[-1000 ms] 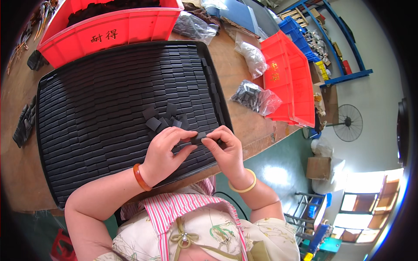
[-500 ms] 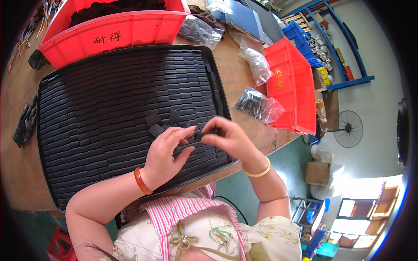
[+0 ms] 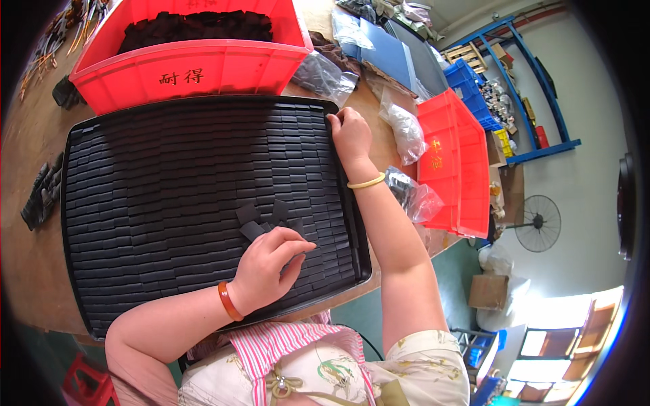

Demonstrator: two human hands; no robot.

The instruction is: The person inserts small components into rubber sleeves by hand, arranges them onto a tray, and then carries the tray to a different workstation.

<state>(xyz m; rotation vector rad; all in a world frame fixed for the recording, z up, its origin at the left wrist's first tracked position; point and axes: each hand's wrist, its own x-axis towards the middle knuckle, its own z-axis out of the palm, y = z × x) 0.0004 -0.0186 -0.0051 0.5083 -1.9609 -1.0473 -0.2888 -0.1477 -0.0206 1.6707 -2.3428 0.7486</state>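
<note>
Rows of small flat black rectangular pieces (image 3: pixel 162 223) lie packed in a large black tray (image 3: pixel 369 267) on the table. Over the tray's near right part is my left hand (image 3: pixel 267 267), fingers bent toward the thumb; whatever they hold is too hidden to name. Just beyond it, several loose black pieces (image 3: pixel 249 230) lie askew on top of the rows. My right hand (image 3: pixel 352 139) reaches out to the tray's far right corner. Its thumb and fingers are pinched at the inner edge, and I cannot make out what is between them.
A red bin (image 3: pixel 128 84) of black pieces stands behind the tray. To the right are another red bin (image 3: pixel 453 159), a white plastic bag (image 3: pixel 404 139) and a clear bag of dark pieces (image 3: pixel 403 189). A dark bundle (image 3: pixel 42 196) lies left of the tray. Beyond stands a fan (image 3: pixel 538 222).
My right hand has gone from beside my left hand to the tray's far right corner. My left hand stays over the near rows, slightly lower. The whole view has shifted a little.
</note>
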